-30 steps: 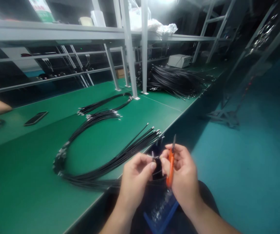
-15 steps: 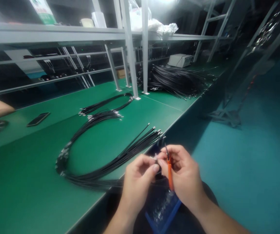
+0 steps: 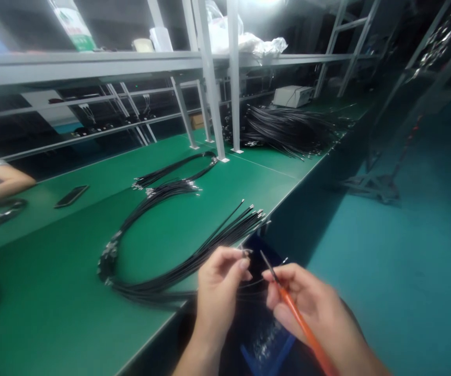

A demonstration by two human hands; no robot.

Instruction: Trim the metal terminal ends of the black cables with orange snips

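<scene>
Head view: the left hand (image 3: 219, 287) pinches a cable end (image 3: 246, 253) near the table edge (image 3: 147, 351), beside a bunch of black cables (image 3: 170, 283); the right hand (image 3: 315, 303), apart from it, is clamped on an orange-handled tool (image 3: 299, 319); marks on the white-and-green packet (image 3: 75, 26) are too blurred to read

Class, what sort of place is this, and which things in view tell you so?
Most likely a workshop or factory assembly area: bundled black cables lie on a long green bench, a shelf runs above it, and the right hand holds an orange-handled tool.
</scene>
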